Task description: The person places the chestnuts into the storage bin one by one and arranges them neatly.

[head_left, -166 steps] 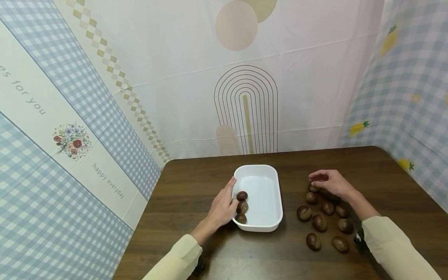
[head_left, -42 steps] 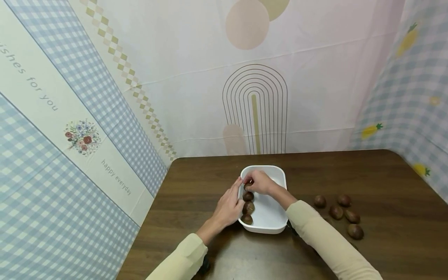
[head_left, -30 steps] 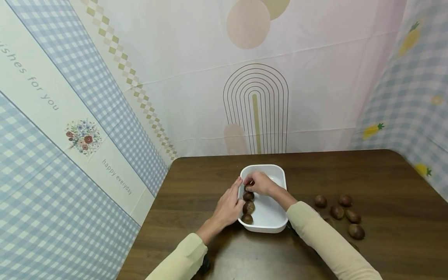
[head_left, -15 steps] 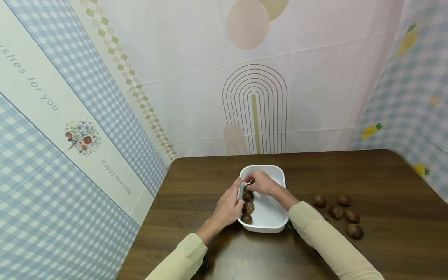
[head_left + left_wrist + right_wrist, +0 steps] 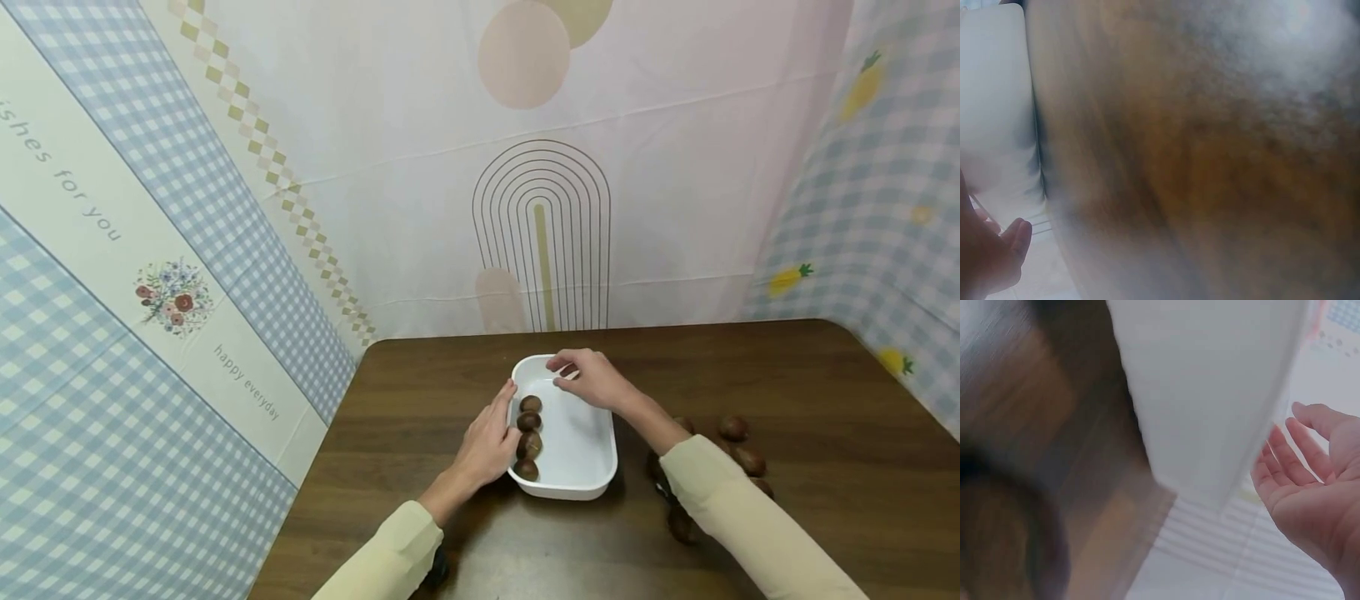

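A white rectangular dish [image 5: 579,454] stands on the table, with several brown chestnuts [image 5: 528,422] lined up inside along its left wall. My left hand [image 5: 483,440] rests along the dish's left side, fingers straight at the rim and thumb at its edge. Over the far right part of the dish hovers my right hand [image 5: 596,383], fingers loosely bent and nothing between them. The right wrist view shows the same hand [image 5: 1319,487] bare beside the dish's outer wall [image 5: 1204,387]. In the left wrist view, part of the left hand [image 5: 997,256] shows at the lower left.
More loose chestnuts [image 5: 733,428] lie on the dark wooden table [image 5: 420,375] to the right, partly hidden by the right forearm and sleeve [image 5: 750,517]. Behind the table hangs a patterned cloth [image 5: 675,208], and checked cloth [image 5: 150,433] runs along the left.
Another chestnut went into the dish at the far end of the row. My right hand has let go of it and moved up and right. The left hand stays at the rim.
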{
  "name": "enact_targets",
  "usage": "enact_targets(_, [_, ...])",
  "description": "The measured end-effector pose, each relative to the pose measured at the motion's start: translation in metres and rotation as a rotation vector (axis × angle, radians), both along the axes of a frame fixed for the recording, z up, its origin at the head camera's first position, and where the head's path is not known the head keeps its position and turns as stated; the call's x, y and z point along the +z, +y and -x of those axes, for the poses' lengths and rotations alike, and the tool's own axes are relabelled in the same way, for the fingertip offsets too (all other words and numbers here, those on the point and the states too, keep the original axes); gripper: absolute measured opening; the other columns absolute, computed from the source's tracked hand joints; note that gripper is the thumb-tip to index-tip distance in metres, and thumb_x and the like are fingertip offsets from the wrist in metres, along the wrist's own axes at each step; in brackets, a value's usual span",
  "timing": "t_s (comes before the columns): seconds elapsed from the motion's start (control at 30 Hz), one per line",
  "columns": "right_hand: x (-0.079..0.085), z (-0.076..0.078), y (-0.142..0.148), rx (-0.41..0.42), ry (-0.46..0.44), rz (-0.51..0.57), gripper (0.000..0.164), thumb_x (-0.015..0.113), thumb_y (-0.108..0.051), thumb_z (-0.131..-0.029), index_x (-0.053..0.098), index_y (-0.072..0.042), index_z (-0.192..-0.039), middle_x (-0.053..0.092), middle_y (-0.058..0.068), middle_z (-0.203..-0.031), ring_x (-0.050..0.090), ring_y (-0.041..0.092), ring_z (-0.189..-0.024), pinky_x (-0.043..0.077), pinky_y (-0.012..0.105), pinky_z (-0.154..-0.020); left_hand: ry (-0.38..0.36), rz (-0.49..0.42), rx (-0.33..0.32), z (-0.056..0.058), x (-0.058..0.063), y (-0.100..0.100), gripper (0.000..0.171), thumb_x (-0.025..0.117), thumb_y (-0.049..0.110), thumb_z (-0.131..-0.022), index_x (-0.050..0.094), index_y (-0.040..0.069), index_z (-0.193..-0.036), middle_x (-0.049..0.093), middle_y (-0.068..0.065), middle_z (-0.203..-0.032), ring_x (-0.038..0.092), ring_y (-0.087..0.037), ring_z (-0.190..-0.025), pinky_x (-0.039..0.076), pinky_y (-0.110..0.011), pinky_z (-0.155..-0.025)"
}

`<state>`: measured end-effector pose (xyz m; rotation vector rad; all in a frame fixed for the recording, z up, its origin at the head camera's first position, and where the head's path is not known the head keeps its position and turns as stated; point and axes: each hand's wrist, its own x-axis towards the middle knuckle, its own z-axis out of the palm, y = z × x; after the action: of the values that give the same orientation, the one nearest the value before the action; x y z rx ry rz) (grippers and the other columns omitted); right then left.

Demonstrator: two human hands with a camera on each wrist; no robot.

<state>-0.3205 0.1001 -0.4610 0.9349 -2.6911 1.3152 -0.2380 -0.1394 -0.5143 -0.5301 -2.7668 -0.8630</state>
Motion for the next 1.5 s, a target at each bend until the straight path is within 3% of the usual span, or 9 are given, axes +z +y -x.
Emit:
enact_targets(0.17, [0.009, -0.003, 0.036, -0.060, 0.036, 0.014, 0.025, 0.070, -0.001, -0.098, 0.072, 0.007, -0.121, 0.074, 0.022, -0.117, 0.072, 0.035, -0.104, 0.059, 0.049, -0.089, 0.012, 0.002, -0.002, 0.000, -0.002, -0.001, 0.071, 0.054, 0.013, -0.094, 0.039, 0.007, -0.164, 0.036, -0.004, -0.171, 0.057, -0.031, -0.136, 0.049, -0.053, -0.107])
enact_targets(0.4, [0.021, -0.010, 0.089, -0.129, 0.031, -0.032, 0.025, 0.070, -0.006, -0.100, 0.072, 0.002, -0.123, 0.074, 0.019, -0.119, 0.069, 0.035, -0.111, 0.055, 0.053, -0.094, 0.015, 0.000, -0.009, -0.001, -0.003, -0.002, 0.071, 0.055, 0.014, -0.095, 0.039, 0.006, -0.164, 0.036, -0.005, -0.171, 0.055, -0.032, -0.138, 0.047, -0.053, -0.108])
enact_targets(0.53, [0.022, -0.019, 0.114, -0.143, 0.043, -0.076, 0.023, 0.072, -0.009, -0.100, 0.074, -0.001, -0.121, 0.075, 0.018, -0.116, 0.069, 0.032, -0.107, 0.056, 0.048, -0.090, 0.011, 0.001, -0.008, -0.001, -0.003, -0.003, 0.071, 0.055, 0.013, -0.095, 0.039, 0.006, -0.164, 0.035, -0.005, -0.172, 0.055, -0.031, -0.139, 0.047, -0.053, -0.109])
enact_targets(0.73, [0.015, -0.027, 0.137, -0.149, 0.032, -0.116, 0.022, 0.074, -0.009, -0.099, 0.074, -0.001, -0.119, 0.075, 0.016, -0.112, 0.070, 0.028, -0.103, 0.057, 0.036, -0.085, 0.013, -0.002, -0.005, -0.001, -0.001, -0.003, 0.071, 0.055, 0.012, -0.095, 0.039, 0.006, -0.163, 0.036, -0.004, -0.171, 0.055, -0.032, -0.139, 0.047, -0.053, -0.108])
enact_targets(1.5, [-0.021, -0.047, 0.202, -0.187, -0.060, -0.209, 0.025, 0.075, -0.008, -0.097, 0.074, 0.004, -0.119, 0.076, 0.015, -0.110, 0.071, 0.027, -0.096, 0.056, 0.029, -0.073, 0.010, 0.008, -0.012, -0.002, -0.001, -0.003, 0.071, 0.053, 0.014, -0.094, 0.039, 0.007, -0.164, 0.034, -0.003, -0.172, 0.055, -0.031, -0.139, 0.048, -0.052, -0.108])
